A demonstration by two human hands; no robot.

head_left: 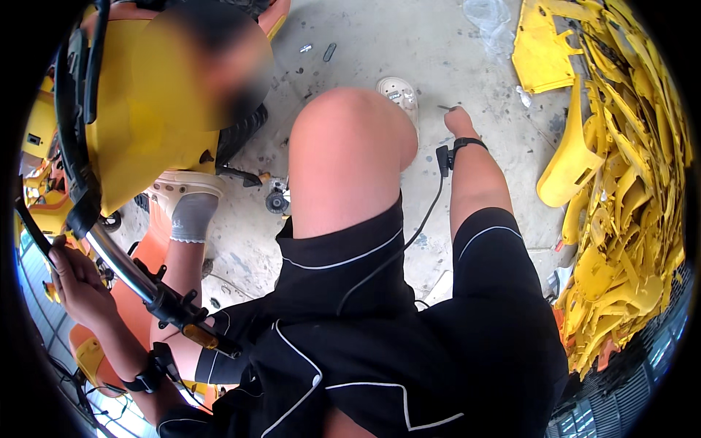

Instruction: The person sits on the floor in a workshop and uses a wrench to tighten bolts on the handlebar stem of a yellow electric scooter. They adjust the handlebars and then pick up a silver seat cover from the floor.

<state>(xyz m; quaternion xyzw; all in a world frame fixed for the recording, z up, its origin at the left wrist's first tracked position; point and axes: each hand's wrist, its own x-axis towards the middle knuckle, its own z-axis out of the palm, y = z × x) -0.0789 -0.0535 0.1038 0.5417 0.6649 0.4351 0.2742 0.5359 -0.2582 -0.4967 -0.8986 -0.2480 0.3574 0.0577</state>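
Observation:
On the left, my left hand [79, 285] is closed around the end of a thin black curved bar [33, 232], beside a handlebar [120, 255] with a chrome tube and black fittings. The handlebar belongs to a yellow and orange scooter [120, 109], and my left foot, in a beige clog [175, 186], rests on it. Out to the right, low over the floor, my right hand [458, 123] makes a fist. A short thin dark metal piece [445, 108] sticks out of it; its kind is too small to make out.
A tall heap of yellow plastic panels [621, 241] fills the right side. The stained concrete floor [350, 44] carries a clear plastic bag [488, 18], small scraps and a little wheel [277, 202]. A blurred patch covers part of the upper left, by a black tyre [244, 135].

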